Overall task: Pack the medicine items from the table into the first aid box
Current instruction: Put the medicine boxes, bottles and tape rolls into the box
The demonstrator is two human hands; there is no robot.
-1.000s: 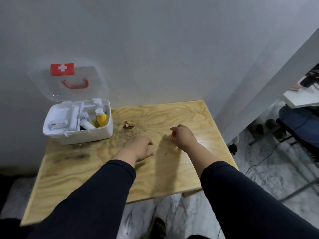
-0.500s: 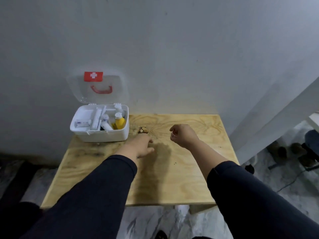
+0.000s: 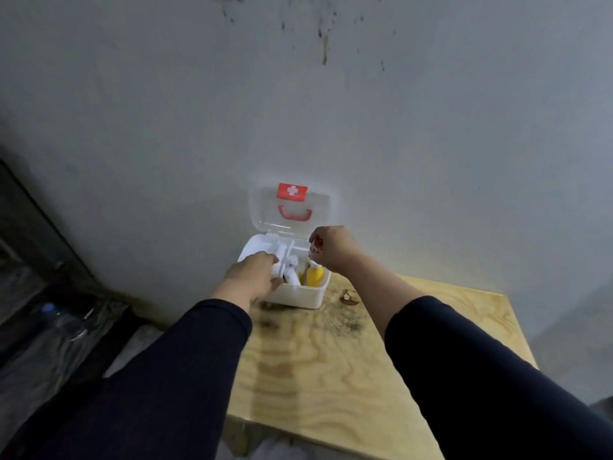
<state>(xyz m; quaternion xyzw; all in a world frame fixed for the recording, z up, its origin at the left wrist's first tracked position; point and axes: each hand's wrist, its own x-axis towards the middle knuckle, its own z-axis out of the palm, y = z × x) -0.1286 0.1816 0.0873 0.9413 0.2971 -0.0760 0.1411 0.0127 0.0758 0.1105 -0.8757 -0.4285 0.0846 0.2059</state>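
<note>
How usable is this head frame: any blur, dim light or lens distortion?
Head view: dim, flat light; motion blur softens both the left hand and right hand at the first aid box; wide-angle bending stretches the sleeves; box contents hard to read.

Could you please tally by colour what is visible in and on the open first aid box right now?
Red, on the lid: 2 (cross label, handle)
Yellow: 1 (bottle)
White: 1 (box body); white contents too blurred to count
Total: 4
</note>
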